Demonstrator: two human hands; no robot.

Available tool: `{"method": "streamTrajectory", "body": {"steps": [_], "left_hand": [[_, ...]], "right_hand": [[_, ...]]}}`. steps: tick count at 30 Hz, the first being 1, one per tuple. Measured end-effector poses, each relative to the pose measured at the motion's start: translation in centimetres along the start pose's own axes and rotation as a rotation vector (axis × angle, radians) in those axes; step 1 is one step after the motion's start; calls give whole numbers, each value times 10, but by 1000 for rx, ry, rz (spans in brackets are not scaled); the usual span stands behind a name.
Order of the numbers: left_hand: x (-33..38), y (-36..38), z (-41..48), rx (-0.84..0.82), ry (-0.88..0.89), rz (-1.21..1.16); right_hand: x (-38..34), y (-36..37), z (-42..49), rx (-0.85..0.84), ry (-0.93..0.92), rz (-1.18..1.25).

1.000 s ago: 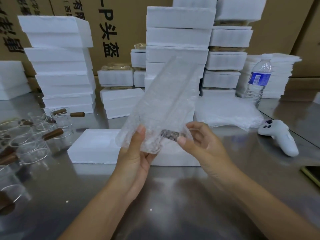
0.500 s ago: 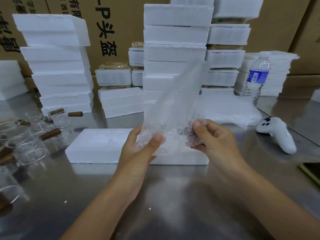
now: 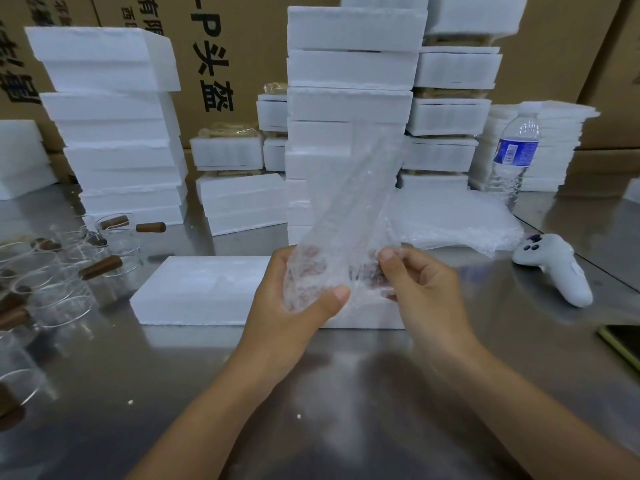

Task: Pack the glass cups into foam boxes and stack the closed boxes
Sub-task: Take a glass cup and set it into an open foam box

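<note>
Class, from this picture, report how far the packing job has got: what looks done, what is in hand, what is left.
Done: stacks of closed foam boxes stand at the back. In hand: the left hand and right hand both pinch a piece of bubble wrap by a foam box on the table. Left: many glass cups sit unpacked at the left.
</note>
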State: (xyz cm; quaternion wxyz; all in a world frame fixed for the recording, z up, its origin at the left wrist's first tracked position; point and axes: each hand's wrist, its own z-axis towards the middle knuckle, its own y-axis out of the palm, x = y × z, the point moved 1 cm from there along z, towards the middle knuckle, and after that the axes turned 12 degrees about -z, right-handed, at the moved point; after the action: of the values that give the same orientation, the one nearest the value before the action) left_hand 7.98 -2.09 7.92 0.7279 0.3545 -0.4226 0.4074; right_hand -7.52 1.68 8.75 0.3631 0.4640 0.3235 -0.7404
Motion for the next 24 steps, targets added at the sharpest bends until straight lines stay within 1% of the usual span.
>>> {"method": "streamTrajectory", "body": {"steps": [2, 7, 10, 12, 16, 20, 24], "left_hand": [[2, 1, -1, -45, 1, 43], [2, 3, -5, -120, -15, 101], [3, 4, -5, -144, 8, 134], [4, 4, -6, -146, 32, 137], [5, 5, -6, -137, 83, 149], [3, 6, -6, -93, 140, 192], [3, 7, -7, -98, 162, 255]], "right_hand": [[-1, -2, 0, 25, -77, -88], [-6, -4, -1, 8, -115, 1], [-9, -4, -4, -13, -174, -64], [-13, -4, -7, -56, -250, -138], [-18, -1, -12, -201, -398, -311], [-15, -2, -12, -270, -382, -349], [-14, -3, -10, -299, -383, -459]]}}
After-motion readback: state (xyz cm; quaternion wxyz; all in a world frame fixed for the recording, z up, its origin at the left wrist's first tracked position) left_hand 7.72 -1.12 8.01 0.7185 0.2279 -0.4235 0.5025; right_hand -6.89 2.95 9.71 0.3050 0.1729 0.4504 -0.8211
